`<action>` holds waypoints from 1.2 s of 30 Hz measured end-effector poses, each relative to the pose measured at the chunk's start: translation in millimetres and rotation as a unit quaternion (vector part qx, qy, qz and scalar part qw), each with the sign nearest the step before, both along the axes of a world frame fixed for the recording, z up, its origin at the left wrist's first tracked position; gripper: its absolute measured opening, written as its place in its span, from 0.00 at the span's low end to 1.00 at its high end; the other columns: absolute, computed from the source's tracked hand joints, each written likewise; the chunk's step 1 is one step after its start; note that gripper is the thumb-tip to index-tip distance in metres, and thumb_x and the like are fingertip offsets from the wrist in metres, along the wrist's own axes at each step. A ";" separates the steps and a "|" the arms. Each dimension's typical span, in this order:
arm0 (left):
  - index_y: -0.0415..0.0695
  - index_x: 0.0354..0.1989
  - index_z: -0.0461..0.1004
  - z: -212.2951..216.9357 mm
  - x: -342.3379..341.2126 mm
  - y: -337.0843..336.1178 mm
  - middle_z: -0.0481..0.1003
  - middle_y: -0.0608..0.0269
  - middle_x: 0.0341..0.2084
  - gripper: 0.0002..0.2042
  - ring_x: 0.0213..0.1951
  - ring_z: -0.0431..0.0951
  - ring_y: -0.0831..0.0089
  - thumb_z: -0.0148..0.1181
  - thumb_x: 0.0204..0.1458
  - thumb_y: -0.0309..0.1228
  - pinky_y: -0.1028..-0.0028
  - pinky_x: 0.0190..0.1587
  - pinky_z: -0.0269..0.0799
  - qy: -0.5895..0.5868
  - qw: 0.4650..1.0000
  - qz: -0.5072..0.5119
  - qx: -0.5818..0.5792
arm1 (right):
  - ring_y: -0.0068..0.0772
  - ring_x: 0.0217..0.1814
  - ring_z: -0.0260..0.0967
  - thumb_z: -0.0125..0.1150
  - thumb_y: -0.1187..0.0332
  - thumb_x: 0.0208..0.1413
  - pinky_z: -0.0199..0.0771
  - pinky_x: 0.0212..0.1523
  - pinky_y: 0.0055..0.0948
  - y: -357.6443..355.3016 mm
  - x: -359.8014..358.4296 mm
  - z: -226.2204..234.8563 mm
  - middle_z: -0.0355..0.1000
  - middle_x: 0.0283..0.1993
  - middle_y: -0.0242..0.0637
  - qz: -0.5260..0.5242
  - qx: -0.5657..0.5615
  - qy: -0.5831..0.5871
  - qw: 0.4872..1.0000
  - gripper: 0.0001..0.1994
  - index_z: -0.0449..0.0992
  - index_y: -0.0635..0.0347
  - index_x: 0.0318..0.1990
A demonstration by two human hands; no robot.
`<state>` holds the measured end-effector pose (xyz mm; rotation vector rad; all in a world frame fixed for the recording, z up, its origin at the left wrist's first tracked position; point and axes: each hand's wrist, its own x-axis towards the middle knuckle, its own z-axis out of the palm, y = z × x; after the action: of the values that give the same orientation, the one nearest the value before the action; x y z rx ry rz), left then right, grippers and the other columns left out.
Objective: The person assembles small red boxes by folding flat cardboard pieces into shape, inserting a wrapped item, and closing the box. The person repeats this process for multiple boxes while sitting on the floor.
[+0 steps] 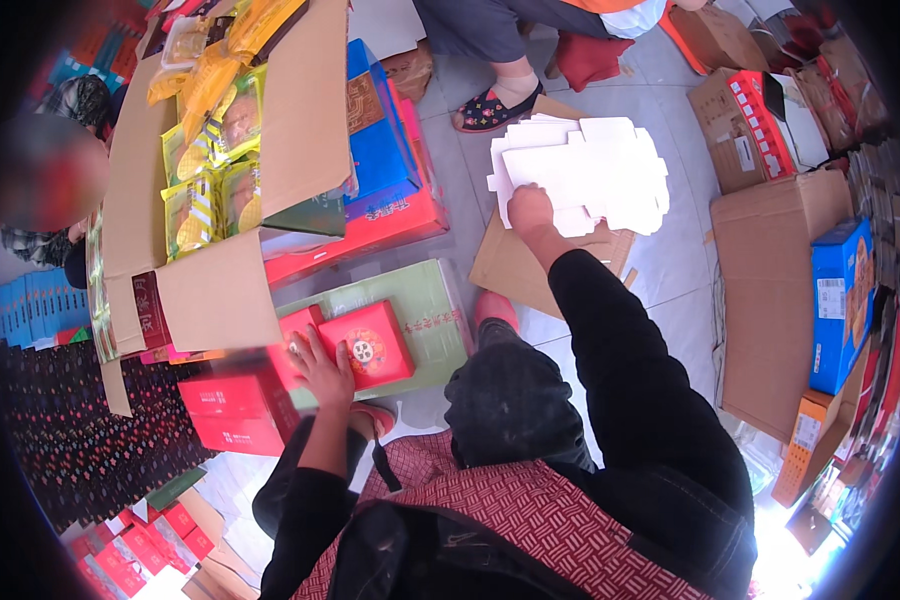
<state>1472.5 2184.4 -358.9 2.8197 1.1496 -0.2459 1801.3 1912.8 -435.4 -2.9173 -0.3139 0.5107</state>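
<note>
My left hand lies with its fingers spread on a red box, beside a second red box with a round printed picture on its lid. Both sit on a large flat green box. Stretched out ahead, my right hand has its fingers curled at the left edge of a stack of flat white cardboard blanks. The fingertips are partly hidden, but they appear to grip a blank. Beneath the stack lies brown cardboard on the floor.
An open carton holds yellow food packets at upper left. Red boxes stand by my left arm. Another person's shoe is near the stack. Brown cartons and a blue box line the right side.
</note>
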 end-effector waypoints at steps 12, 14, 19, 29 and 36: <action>0.54 0.67 0.48 4.6 -5.1 1.4 0.41 0.53 0.68 0.32 0.67 0.37 0.44 0.47 0.55 0.50 0.34 0.56 0.42 -0.016 1.000 -0.006 -0.017 | 0.46 0.46 0.68 0.62 0.66 0.44 0.71 0.46 0.40 -18.9 -15.3 -8.2 0.69 0.40 0.46 -0.137 0.209 -0.084 0.965 0.13 0.72 0.65 0.36; 0.54 0.67 0.48 3.8 -8.6 3.8 0.41 0.53 0.68 0.33 0.67 0.37 0.45 0.47 0.55 0.50 0.34 0.56 0.42 -0.010 1.000 -0.008 -0.017 | 0.46 0.48 0.66 0.65 0.62 0.43 0.69 0.49 0.37 -11.5 -11.1 0.1 0.68 0.43 0.47 -0.153 0.138 -0.088 0.975 0.19 0.71 0.66 0.38; 0.54 0.67 0.47 3.6 -7.2 5.6 0.41 0.52 0.67 0.33 0.67 0.37 0.44 0.47 0.55 0.50 0.34 0.57 0.42 -0.003 1.000 -0.016 -0.018 | 0.48 0.53 0.63 0.68 0.56 0.40 0.66 0.54 0.34 0.3 8.9 -0.4 0.64 0.49 0.48 -0.188 0.069 0.006 0.980 0.28 0.68 0.67 0.44; 0.54 0.67 0.47 -0.9 -6.9 4.4 0.42 0.50 0.67 0.33 0.67 0.36 0.43 0.48 0.54 0.49 0.33 0.56 0.42 -0.022 0.999 -0.020 -0.016 | 0.46 0.38 0.72 0.64 0.55 0.39 0.73 0.43 0.35 -37.5 30.5 -23.6 0.72 0.33 0.48 -0.114 0.221 0.039 0.968 0.21 0.74 0.66 0.33; 0.55 0.67 0.48 3.0 -9.5 6.7 0.42 0.50 0.67 0.32 0.66 0.39 0.43 0.49 0.54 0.49 0.32 0.55 0.43 -0.034 0.999 -0.024 -0.030 | 0.44 0.35 0.73 0.51 0.72 0.45 0.75 0.37 0.36 -3.7 1.0 -42.8 0.72 0.33 0.48 0.005 0.006 -0.156 0.988 0.07 0.74 0.64 0.29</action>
<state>1463.0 2191.1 -355.9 2.7829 1.0443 -0.1841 1802.2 1909.1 -478.2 -2.9796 -0.3697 0.0480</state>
